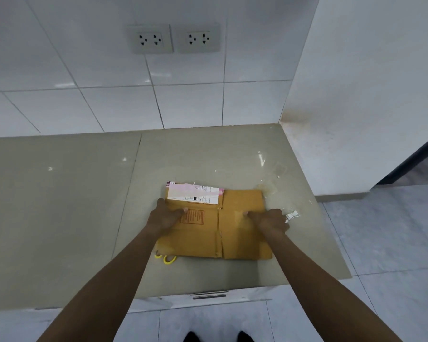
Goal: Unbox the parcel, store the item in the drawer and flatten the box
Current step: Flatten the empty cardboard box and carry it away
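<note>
A brown cardboard box (242, 240) lies flat on the beige counter (84, 206), with a white and pink shipping label (195, 193) on its far left part. My left hand (167, 214) presses on the box's left half, fingers curled, thumb pointing right. On the right half rests my right hand (269, 219), also curled and pressing down. Neither hand wraps around the cardboard. The parcel's item is not in view.
Yellow scissor handles (167, 259) stick out from under the box's near left edge. Crumpled clear tape (277, 183) lies on the counter to the right. A drawer front (208, 294) shows under the counter's near edge. Two wall sockets (174, 38) sit on the tiled wall.
</note>
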The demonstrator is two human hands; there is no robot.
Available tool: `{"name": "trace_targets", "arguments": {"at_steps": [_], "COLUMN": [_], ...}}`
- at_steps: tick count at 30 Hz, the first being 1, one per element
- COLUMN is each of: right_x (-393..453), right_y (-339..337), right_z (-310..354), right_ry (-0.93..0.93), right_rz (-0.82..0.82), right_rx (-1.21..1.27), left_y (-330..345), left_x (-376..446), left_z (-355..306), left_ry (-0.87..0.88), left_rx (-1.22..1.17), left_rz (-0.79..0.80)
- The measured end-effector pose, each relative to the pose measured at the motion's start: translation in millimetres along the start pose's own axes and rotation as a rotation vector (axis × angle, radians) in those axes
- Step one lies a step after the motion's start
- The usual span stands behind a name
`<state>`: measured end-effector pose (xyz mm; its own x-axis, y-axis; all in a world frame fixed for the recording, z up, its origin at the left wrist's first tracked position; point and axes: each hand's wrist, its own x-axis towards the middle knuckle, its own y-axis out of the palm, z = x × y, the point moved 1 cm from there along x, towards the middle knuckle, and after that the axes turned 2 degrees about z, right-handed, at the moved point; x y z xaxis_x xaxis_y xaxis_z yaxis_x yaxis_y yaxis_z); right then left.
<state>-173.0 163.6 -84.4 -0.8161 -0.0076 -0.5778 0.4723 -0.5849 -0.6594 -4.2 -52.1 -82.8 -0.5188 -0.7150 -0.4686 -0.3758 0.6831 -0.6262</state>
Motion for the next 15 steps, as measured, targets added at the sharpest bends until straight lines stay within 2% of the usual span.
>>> {"name": "trace_targets", "arguments": {"at_steps": [4, 10, 15], "right_x": [-1.3, -7.1, -5.3], "right_y": [-8.4, -17.0, -28.1], "right_z": [2.6, 3.6, 8.3], "right_ry": [-0.058, -0.166, -0.246], "right_rz": [0.07, 0.103, 0.184], "right_rx": [0.213, 0.257, 0.336], "left_y": [-0.5, -6.7, -25.4], "left_x": [-7.3, -19.9, -23.1], "left_z": [-2.4, -14.0, -24.4], "left_ry": [-0.003, 0.027, 0.02], "left_rx": [-0.045, -0.053, -0.042], "left_rz": [-0.036, -0.168, -0.204]}}
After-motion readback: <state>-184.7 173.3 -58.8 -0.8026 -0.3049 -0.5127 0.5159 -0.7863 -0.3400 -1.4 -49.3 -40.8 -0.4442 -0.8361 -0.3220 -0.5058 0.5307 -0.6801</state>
